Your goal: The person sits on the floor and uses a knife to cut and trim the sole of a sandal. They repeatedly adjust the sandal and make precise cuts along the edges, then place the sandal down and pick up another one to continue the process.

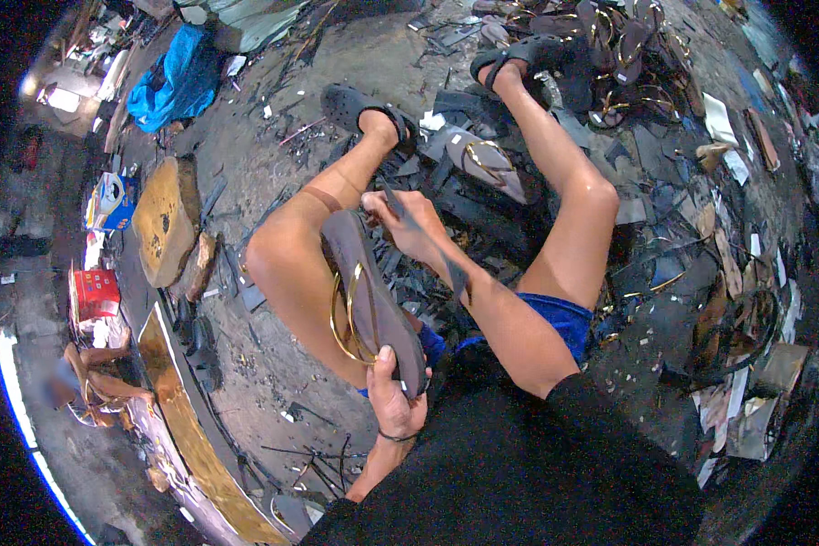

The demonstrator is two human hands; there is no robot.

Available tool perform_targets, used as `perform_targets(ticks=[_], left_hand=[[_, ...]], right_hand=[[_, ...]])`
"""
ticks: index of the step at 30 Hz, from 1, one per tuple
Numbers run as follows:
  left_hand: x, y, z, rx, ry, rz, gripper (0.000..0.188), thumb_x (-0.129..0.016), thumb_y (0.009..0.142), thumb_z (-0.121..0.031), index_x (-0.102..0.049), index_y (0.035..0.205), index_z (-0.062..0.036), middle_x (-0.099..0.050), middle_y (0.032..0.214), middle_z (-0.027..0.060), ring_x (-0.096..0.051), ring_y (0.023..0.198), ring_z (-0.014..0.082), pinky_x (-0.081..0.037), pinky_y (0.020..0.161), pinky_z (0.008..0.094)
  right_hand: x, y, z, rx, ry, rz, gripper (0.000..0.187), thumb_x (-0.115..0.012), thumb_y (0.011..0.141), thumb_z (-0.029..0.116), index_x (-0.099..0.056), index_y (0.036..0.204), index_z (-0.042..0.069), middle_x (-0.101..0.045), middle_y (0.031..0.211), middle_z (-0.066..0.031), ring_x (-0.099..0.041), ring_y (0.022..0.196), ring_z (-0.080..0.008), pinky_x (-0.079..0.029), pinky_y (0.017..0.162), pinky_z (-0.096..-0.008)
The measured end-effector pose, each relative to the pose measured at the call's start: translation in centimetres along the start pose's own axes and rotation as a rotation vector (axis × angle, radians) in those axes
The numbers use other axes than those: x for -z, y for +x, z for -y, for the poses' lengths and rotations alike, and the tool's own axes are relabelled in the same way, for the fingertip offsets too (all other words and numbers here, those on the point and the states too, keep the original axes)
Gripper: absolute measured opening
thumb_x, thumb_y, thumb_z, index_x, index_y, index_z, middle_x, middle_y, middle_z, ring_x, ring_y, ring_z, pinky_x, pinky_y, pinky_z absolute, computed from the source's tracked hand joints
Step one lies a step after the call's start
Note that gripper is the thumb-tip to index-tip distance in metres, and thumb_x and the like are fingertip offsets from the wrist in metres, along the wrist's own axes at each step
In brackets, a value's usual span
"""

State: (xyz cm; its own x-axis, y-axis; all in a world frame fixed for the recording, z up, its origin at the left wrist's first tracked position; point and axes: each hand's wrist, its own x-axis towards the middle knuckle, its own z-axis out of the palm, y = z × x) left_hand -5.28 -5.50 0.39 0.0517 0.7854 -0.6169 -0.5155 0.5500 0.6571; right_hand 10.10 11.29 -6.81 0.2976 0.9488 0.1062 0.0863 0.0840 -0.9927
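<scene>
My left hand (398, 400) grips the heel end of a grey-brown flip-flop (370, 296) with gold straps, its thumb on the footbed. The flip-flop stands tilted over my bent left leg, toe end pointing away from me. Just past that toe end, to the right, is my right hand (408, 221), its fingers closed; whatever they hold is hidden. A thin dark strip (453, 270) lies across the back of this hand and wrist. Between my feet on the floor rests another flip-flop (487, 164) with gold straps, among dark scraps.
Many gold-strapped flip-flops (630, 55) are heaped at the far right. Dark offcuts (409, 264) litter the floor. To the left are a wooden block (166, 223), a blue bag (175, 82), a red box (95, 294) and a long board (187, 428). Another person (96, 387) sits at far left.
</scene>
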Motion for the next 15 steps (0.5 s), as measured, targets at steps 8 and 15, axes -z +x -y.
perform_targets(ticks=[8, 15], left_hand=[[3.1, 4.4, -5.8, -0.146, 0.636, 0.547, 0.071, -0.079, 0.078, -0.025, -0.046, 0.136, -0.0003, -0.059, 0.123, 0.0118, -0.056, 0.116, 0.0230, -0.043, 0.103, 0.0389], [-3.2, 5.7, -10.5, -0.496, 0.787, 0.243, 0.028, -0.059, 0.099, -0.025, -0.059, 0.113, -0.0013, -0.064, 0.104, 0.0036, -0.060, 0.093, 0.0114, -0.048, 0.084, 0.0261]], right_hand=[[6.3, -8.5, 7.6, -0.235, 0.015, 0.249, 0.033, -0.078, 0.083, 0.035, -0.068, 0.085, 0.004, -0.058, 0.059, -0.0028, -0.052, 0.053, -0.0121, -0.046, 0.052, -0.0334], [6.4, -10.7, 11.5, 0.016, -0.193, -0.122, 0.033, -0.072, 0.088, 0.028, -0.068, 0.108, 0.001, -0.069, 0.081, -0.0160, -0.069, 0.068, -0.0280, -0.053, 0.061, -0.0399]])
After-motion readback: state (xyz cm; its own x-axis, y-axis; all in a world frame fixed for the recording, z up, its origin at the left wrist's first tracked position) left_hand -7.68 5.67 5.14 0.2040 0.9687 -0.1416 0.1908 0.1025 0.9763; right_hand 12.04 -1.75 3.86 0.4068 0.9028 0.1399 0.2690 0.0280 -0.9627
